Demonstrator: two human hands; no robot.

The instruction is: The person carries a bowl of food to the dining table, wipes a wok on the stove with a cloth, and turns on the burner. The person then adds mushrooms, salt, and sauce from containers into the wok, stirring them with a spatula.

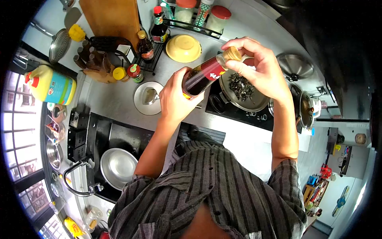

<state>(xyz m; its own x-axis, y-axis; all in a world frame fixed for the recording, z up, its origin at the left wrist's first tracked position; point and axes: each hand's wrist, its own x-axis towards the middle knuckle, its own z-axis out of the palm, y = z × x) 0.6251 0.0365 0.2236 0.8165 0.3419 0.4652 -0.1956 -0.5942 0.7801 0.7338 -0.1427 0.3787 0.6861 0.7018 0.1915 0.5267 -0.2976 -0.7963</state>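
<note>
My left hand (175, 95) is wrapped round the body of a glass bottle of dark sauce (199, 77) with a red label, tilted with its neck up and to the right. At its top, the fingers and thumb of my right hand (256, 63) close on the yellow bottle cap (232, 54). The cap sits at the bottle's mouth; I cannot tell whether it is loose. Beneath my right hand a pan (254, 104) with dark, shredded food (240, 87) stands on the black stove (238, 116). By my left wrist lies a white plate (144, 109) with a spoon (150, 97) on it.
An upturned yellow bowl (184, 47) sits behind the bottle. Sauce bottles (159, 30) and jars (135, 73) stand near a knife block (95, 65). At left, a metal basin (118, 168) rests in the sink beside the faucet (69, 179). A lid (295, 65) is right of the pan.
</note>
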